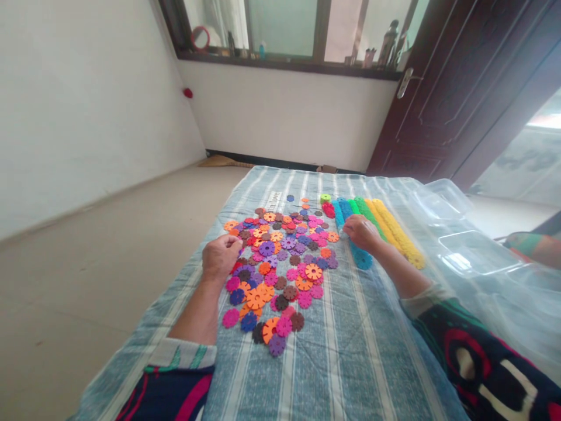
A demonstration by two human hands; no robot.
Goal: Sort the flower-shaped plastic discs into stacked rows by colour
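Many notched plastic discs lie in a loose, overlapping pile, among them a purple disc (267, 248), an orange disc (256, 299) and a pink disc (230, 318). At the pile's left edge is my left hand (220, 257), its fingers pinched together; whatever is between them is hidden. My right hand (363, 233) is closed above the blue discs right of the pile, and its fingertips hide what they may hold. Stacked discs form lengthwise rows there: a blue row (362, 259), a green row (366, 209) and a yellow row (397, 233). Short red (328, 209) and lime stacks (325, 199) stand at their far left.
A striped blue-grey cloth (350, 362) covers the surface under the discs. Clear plastic boxes (473, 251) stand along the right side. Beyond are a wall with a window ledge (289, 65) and a dark red door (456, 88). Tiled floor (109, 263) lies to the left.
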